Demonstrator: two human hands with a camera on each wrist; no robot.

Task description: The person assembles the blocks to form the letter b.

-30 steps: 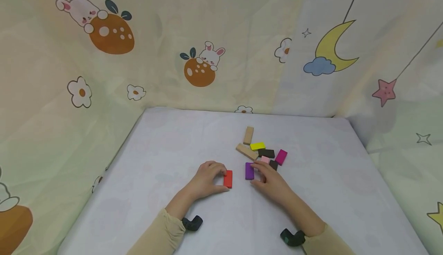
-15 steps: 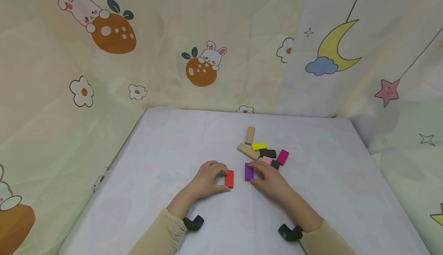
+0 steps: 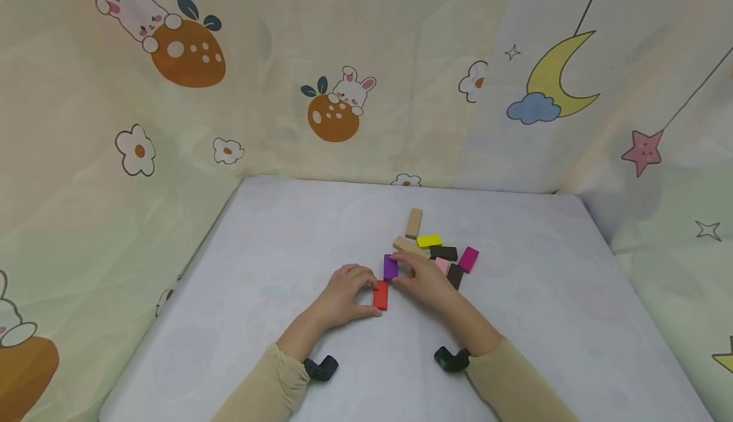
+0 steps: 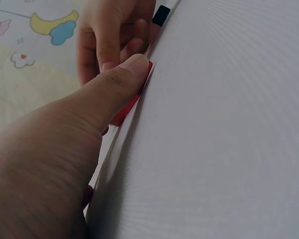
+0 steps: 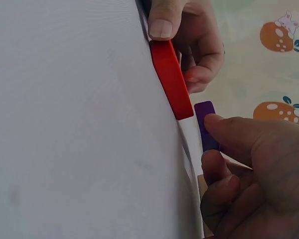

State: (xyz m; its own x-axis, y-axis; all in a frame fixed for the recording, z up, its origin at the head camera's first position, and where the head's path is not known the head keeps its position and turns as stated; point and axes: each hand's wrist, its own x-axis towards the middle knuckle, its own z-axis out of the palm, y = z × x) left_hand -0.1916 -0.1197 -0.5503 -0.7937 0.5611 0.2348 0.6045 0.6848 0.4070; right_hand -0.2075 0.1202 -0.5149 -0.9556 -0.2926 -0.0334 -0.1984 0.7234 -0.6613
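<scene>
My left hand (image 3: 343, 296) holds a red block (image 3: 380, 296) by its two ends, thumb at the near end and fingertips at the far end. The block lies flat on the white tabletop. In the right wrist view the red block (image 5: 172, 79) shows its long side under the left thumb. A purple block (image 3: 390, 268) is pinched between the thumb and fingers of my right hand (image 3: 425, 281). It sits just beyond the far end of the red block; whether the two touch is hard to tell.
Beyond my right hand lie a yellow block (image 3: 429, 241), two plain wooden blocks, one of them upright in direction (image 3: 414, 223), two black blocks (image 3: 443, 253), a pink block (image 3: 442, 265) and a magenta block (image 3: 468, 260). A patterned cloth (image 3: 258, 91) hangs behind the white table (image 3: 258, 231).
My right hand has carried the purple block left and farther away, from beside the red block to its far end. The left hand stays on the red block.
</scene>
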